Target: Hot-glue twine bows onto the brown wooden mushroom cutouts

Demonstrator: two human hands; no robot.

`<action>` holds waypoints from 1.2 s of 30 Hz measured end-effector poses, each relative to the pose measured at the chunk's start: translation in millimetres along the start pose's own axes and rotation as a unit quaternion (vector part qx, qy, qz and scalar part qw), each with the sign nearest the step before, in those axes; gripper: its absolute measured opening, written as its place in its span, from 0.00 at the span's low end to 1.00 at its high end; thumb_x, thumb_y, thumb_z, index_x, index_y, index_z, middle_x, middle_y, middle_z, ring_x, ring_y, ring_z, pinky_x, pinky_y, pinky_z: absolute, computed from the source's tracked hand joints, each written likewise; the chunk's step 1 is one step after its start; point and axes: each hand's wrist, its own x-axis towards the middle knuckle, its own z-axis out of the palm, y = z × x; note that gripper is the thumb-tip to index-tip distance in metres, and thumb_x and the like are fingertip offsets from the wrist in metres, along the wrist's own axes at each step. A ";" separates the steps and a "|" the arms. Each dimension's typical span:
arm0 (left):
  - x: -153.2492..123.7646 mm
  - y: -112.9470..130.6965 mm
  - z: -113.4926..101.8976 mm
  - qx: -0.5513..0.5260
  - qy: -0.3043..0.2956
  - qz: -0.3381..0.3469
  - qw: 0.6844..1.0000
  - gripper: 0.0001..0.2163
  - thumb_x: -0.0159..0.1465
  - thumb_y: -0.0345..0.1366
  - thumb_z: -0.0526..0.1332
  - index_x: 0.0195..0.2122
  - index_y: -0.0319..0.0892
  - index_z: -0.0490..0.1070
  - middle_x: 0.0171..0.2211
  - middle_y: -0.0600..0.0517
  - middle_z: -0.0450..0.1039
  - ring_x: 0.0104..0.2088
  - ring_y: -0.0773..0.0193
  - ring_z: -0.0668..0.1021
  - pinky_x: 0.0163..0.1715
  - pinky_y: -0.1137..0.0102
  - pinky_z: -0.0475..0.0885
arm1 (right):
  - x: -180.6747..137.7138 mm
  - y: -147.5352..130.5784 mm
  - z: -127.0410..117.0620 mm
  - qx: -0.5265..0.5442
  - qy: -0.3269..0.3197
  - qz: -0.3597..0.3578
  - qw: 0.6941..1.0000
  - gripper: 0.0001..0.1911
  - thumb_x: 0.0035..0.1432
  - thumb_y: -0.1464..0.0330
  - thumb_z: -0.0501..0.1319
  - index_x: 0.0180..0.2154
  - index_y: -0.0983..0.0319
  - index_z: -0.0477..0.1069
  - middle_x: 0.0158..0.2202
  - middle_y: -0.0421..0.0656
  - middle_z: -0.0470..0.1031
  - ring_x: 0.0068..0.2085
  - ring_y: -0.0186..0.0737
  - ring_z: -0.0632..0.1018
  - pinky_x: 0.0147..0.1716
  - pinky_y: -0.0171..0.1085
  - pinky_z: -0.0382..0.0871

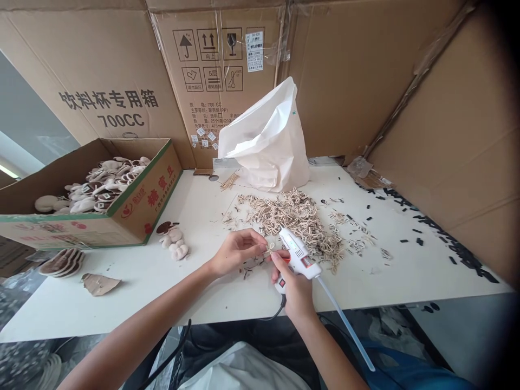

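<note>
My right hand (pixel 298 287) is wrapped round the handle of a white hot glue gun (pixel 298 252), with a long glue stick (pixel 345 319) trailing from its back toward me. Between the fingertips of my left hand (pixel 239 252) is a small cream cord loop (pixel 270 247). The thumb and forefinger of my right hand meet the same loop from the other side. Just beyond both hands spreads a heap of short cream cord pieces (pixel 290 214). A power cable (pixel 280 309) hangs from the gun's grip.
An open carton (pixel 162 184) of plush pieces (pixel 109 184) stands at left. Nearby lie loose plush pieces (pixel 174 242), a stack of brown-and-cream pieces (pixel 63 262) and a cardboard scrap (pixel 99 284). A white bag (pixel 276 146) stands behind the heap. Black bits (pixel 467 257) litter the right; cardboard walls (pixel 345 81) enclose the back.
</note>
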 end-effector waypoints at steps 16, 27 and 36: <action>3.1 3.2 -6.6 -0.017 0.089 0.013 0.996 0.14 0.65 0.43 0.71 0.41 0.37 0.75 0.36 0.47 0.78 0.33 0.62 0.81 0.36 0.67 0.77 | 3.1 3.5 -4.7 -0.011 -0.025 -0.013 1.000 0.17 0.55 0.56 0.75 0.33 0.61 0.77 0.26 0.42 0.77 0.20 0.31 0.70 0.19 0.32 0.62; 0.0 3.5 -11.3 -0.019 -0.028 -0.035 0.999 0.16 0.64 0.37 0.71 0.51 0.39 0.74 0.35 0.49 0.77 0.36 0.64 0.79 0.39 0.69 0.74 | 2.4 -0.8 -0.5 0.021 0.016 -0.008 1.000 0.16 0.55 0.55 0.75 0.33 0.61 0.78 0.18 0.36 0.69 0.19 0.32 0.68 0.19 0.32 0.59; 0.2 -5.4 -6.1 -0.055 -0.097 -0.119 0.987 0.24 0.59 0.36 0.76 0.54 0.38 0.73 0.32 0.50 0.79 0.30 0.65 0.81 0.33 0.72 0.74 | -0.6 -7.4 0.6 -0.006 0.005 -0.021 1.000 0.16 0.57 0.55 0.74 0.30 0.61 0.79 0.18 0.37 0.70 0.19 0.31 0.67 0.20 0.32 0.57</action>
